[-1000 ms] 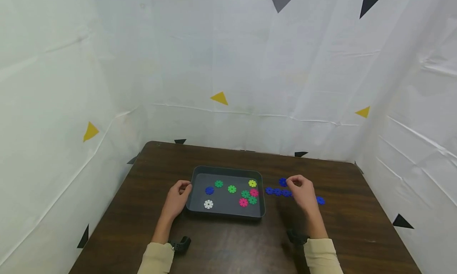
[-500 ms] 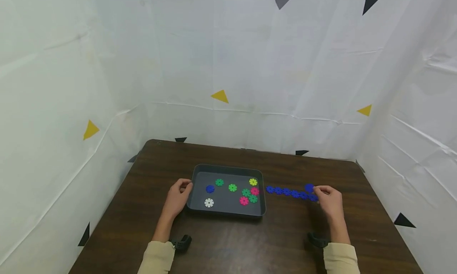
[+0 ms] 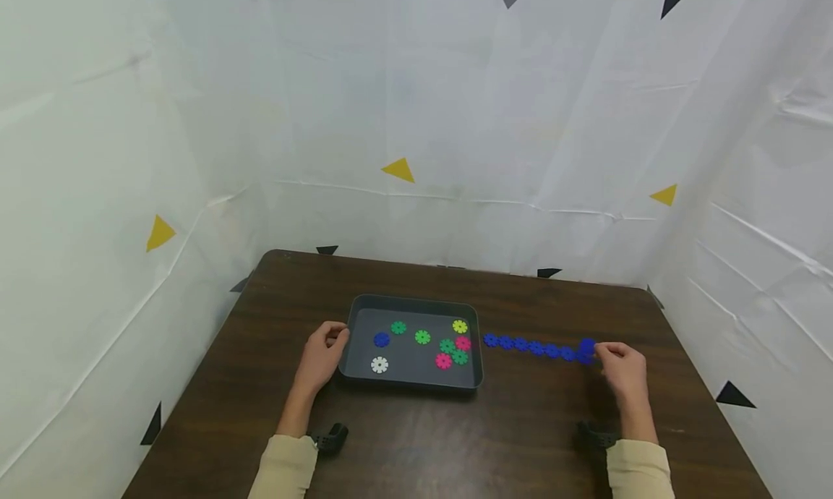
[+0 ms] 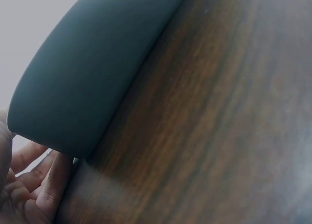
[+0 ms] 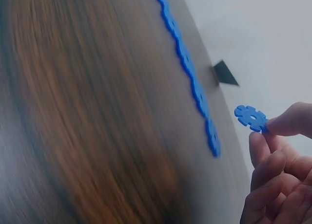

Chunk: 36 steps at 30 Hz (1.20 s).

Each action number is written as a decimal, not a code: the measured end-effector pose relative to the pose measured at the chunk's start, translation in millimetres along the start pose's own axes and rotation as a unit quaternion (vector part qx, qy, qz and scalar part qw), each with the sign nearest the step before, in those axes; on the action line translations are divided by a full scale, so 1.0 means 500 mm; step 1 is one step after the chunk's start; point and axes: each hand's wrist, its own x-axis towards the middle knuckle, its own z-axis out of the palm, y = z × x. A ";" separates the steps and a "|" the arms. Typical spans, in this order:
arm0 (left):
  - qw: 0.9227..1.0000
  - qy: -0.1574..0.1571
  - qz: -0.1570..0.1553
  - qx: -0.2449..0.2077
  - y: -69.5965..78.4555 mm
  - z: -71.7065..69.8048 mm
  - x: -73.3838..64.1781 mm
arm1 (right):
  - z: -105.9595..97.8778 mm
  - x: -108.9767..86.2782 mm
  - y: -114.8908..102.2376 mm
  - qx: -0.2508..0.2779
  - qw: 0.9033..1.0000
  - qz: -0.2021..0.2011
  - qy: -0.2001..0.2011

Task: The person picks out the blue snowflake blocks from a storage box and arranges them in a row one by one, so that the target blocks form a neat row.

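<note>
Between thumb and fingertips my right hand [image 3: 625, 374] pinches a blue notched disc [image 5: 251, 118], held just above the right end of a row. That row of blue notched discs [image 3: 536, 348] lies flat on the table, edge to edge. My left hand [image 3: 320, 356] grips the left side of a dark grey tray [image 3: 416, 380]; in the left wrist view its fingers [image 4: 48, 190] curl against the tray's end wall. Loose in the tray lie a white disc [image 3: 379, 365], a blue disc [image 3: 381, 339], a yellow disc [image 3: 460, 327] and several green and pink ones.
Everything rests on a dark wooden table [image 3: 416, 441]. White sheets [image 3: 455, 108] with coloured triangles hang behind it and on both sides. Dark bands [image 3: 333, 438] are worn on both wrists.
My right hand has moved right along the row, carrying the blue disc to its right end. The left hand has stayed at the tray's left side.
</note>
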 end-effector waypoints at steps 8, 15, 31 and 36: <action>1.000 0.003 0.001 0.001 -0.001 -0.001 -0.001 | -0.022 0.014 0.028 0.012 0.999 0.026 0.017; 1.000 0.006 0.006 0.006 0.000 -0.001 -0.001 | -0.032 0.036 0.042 0.012 0.999 0.050 0.014; 1.000 -0.003 0.002 0.008 0.007 -0.005 -0.004 | -0.039 0.037 0.043 -0.019 0.997 0.067 -0.022; 1.000 0.001 0.002 0.008 0.005 -0.003 -0.003 | -0.039 0.031 0.037 -0.034 0.997 0.069 -0.022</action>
